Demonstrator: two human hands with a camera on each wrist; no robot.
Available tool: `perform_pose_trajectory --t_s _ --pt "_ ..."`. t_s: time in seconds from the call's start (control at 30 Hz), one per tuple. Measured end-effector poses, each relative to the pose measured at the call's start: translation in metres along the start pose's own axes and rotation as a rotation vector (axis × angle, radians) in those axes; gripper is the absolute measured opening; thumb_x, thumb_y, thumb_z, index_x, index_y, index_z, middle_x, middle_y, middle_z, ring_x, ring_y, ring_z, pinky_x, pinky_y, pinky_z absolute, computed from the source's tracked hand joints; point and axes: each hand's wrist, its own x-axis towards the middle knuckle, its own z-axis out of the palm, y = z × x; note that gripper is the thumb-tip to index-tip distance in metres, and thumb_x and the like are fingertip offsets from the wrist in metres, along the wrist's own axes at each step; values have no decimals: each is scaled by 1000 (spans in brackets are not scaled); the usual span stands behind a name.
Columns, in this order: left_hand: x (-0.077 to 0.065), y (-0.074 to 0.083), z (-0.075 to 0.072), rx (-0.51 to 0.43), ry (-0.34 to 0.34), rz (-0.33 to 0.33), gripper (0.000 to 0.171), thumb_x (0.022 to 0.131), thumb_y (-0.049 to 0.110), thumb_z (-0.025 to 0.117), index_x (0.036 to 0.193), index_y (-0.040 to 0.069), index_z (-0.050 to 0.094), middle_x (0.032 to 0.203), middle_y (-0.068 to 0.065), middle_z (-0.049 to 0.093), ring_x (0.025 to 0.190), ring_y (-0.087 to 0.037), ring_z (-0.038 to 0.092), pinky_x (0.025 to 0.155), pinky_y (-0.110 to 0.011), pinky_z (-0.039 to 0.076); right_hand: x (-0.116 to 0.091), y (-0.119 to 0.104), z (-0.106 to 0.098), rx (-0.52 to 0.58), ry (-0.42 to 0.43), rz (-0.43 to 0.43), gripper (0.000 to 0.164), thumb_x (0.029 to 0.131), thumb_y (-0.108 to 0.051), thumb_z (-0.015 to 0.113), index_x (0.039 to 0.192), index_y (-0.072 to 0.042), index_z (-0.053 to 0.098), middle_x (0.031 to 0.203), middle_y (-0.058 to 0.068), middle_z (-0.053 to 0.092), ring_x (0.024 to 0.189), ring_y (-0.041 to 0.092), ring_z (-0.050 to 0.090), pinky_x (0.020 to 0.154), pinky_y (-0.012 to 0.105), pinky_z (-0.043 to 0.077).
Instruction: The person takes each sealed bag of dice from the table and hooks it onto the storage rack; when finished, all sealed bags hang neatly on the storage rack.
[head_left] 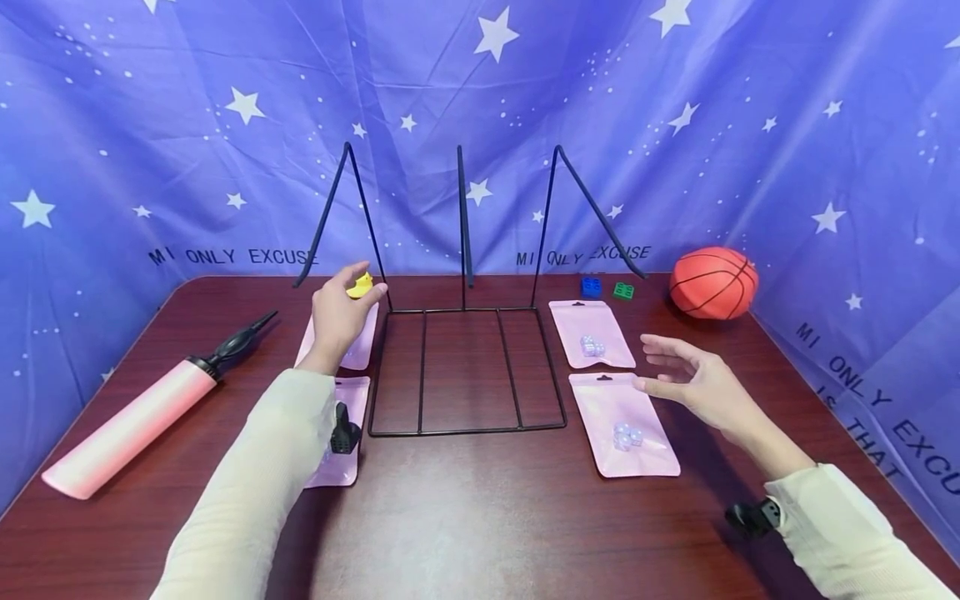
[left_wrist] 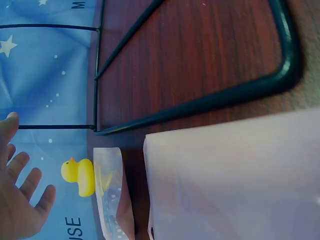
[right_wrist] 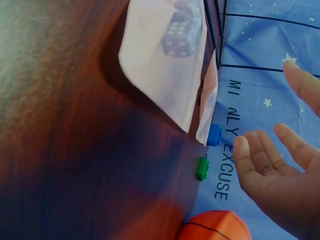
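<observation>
My left hand [head_left: 337,312] hovers above the back left pink zip pouch [head_left: 360,354], its fingers spread around the air near a yellow rubber duck [head_left: 362,285]. In the left wrist view the duck [left_wrist: 86,179] shows apart from the fingers, at the pouch's far end. Beneath my left sleeve lies a second pink pouch [head_left: 351,465], partly covered. My right hand [head_left: 708,387] is held above the table beside two more pink pouches, one at the back [head_left: 611,321] and one in front [head_left: 596,408]. Translucent dice [head_left: 627,436] show in the front one. Nothing is in this hand.
A black wire rack [head_left: 468,431] stands mid-table with tall bent prongs. A pink hand pump [head_left: 142,429] lies at left. Behind the right pouches sit a blue block [head_left: 591,287] and a green block [head_left: 623,291]; an orange basketball [head_left: 714,283] is at back right.
</observation>
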Motion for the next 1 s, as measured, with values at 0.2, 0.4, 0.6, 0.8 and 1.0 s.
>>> perform_pose_trajectory --t_s 0.2,0.4,0.6,0.8,1.0 --pt "2 1 0 -45 -13 -32 51 97 28 71 143 9 59 135 -21 63 131 -39 53 112 -45 38 -2 6 5 16 -46 77 69 89 -17 80 147 2 49 136 26 60 114 18 63 82 15 52" --pt "5 -1 3 -31 -7 -32 50 98 28 70 143 10 60 133 -20 64 132 -40 51 113 -47 35 -4 12 10 -14 -77 120 69 88 -19 81 145 5 49 135 26 61 117 34 62 82 15 50" --pt "8 0 5 -33 0 -43 49 98 28 70 142 11 61 132 -17 66 134 -38 51 112 -49 35 -3 15 11 -61 -84 135 70 87 -21 82 143 7 51 134 27 61 118 42 61 81 14 49" --pt "10 3 9 -27 -10 -31 45 97 27 71 138 10 64 129 -15 68 131 -36 55 110 -50 37 -3 22 9 -75 -108 148 70 86 -20 82 141 9 51 134 29 60 115 40 62 80 16 50" --pt "11 3 13 -32 -19 -11 40 97 25 71 133 7 67 124 -13 71 133 -35 52 112 -49 34 -1 28 5 -78 -135 171 70 88 -19 80 143 9 49 133 29 59 116 40 61 80 17 51"
